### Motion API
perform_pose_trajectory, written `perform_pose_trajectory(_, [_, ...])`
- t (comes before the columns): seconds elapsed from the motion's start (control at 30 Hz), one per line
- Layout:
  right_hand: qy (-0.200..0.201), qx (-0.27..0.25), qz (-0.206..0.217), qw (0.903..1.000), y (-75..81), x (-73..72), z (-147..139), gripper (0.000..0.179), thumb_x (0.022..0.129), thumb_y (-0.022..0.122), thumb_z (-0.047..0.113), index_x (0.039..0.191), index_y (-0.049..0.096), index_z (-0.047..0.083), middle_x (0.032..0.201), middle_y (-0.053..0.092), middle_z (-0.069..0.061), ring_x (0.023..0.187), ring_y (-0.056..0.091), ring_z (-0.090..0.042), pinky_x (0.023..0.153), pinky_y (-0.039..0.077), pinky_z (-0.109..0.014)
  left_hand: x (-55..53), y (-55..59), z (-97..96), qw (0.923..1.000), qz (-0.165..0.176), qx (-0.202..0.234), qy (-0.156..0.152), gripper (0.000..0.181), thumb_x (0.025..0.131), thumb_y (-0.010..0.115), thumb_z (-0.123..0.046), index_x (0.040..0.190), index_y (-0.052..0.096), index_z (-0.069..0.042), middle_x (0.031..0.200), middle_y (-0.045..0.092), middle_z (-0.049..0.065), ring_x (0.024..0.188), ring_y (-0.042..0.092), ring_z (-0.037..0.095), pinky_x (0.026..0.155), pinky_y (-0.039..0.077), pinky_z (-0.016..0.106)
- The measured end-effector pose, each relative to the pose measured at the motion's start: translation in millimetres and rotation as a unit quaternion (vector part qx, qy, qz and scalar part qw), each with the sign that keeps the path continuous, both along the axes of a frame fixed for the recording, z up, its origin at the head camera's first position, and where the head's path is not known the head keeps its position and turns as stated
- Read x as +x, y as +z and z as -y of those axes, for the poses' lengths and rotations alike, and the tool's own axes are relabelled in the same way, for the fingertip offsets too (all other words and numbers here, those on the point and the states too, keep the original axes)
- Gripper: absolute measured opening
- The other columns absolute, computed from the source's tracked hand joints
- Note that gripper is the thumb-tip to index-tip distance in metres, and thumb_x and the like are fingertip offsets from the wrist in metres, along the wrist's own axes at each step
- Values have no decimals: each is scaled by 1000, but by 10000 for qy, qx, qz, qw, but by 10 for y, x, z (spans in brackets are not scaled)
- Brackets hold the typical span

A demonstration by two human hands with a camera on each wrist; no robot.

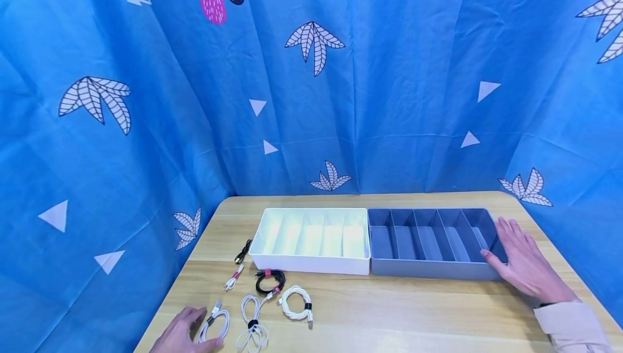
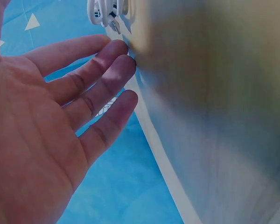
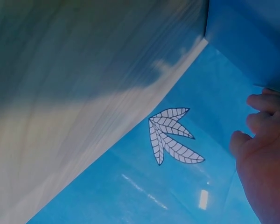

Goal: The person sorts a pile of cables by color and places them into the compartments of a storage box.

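At the table's near left, my left hand [image 1: 181, 332] has its thumb and fingers spread around a coiled white cable [image 1: 211, 320] with a black tie. In the left wrist view the fingers are loosely extended, and a bundled white cable [image 2: 102, 11] lies beyond their tips. My right hand [image 1: 528, 264] rests at the right end of a grey divided box [image 1: 433, 268], with the thumb over the front corner and fingers along the side wall. The right wrist view catches part of that hand [image 3: 268, 144] against the box wall [image 3: 252, 46].
Left of the grey box stands a white divided box [image 1: 311, 264]. Before it lie a black coiled cable [image 1: 279, 277], a white coil [image 1: 287, 310] and a white looped cable [image 1: 252, 325]. A small white cable [image 1: 234, 278] and a black one [image 1: 243, 252] lie farther left. Blue curtains [image 1: 389, 99] surround the table.
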State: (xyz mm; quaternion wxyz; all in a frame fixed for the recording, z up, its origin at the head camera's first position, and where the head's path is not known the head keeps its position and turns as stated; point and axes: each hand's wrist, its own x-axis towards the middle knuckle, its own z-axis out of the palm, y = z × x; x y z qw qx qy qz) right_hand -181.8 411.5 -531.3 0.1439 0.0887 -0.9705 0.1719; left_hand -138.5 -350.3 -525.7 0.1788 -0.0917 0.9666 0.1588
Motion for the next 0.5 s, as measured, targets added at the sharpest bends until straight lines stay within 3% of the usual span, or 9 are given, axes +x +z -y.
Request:
perform_pose_trajectory(0.3, [14, -6, -36, 10000, 1, -2, 32, 89, 97, 53, 40, 157, 0, 0, 163, -2, -27, 152, -19, -33, 118, -29, -36, -1, -9, -20, 9994, -211, 254, -79, 93, 65, 82, -60, 127, 59, 6, 102, 59, 6, 84, 53, 17, 72, 50, 36])
perform_pose_trajectory(0.5, [-1, -18, -67, 10000, 1, -2, 41, 89, 97, 54, 40, 156, 0, 0, 163, -1, -28, 152, -20, -31, 117, -29, -32, 4, -11, -47, 9987, -336, 320, -200, 86, 66, 84, -53, 125, 61, 5, 100, 59, 5, 83, 52, 17, 71, 49, 34])
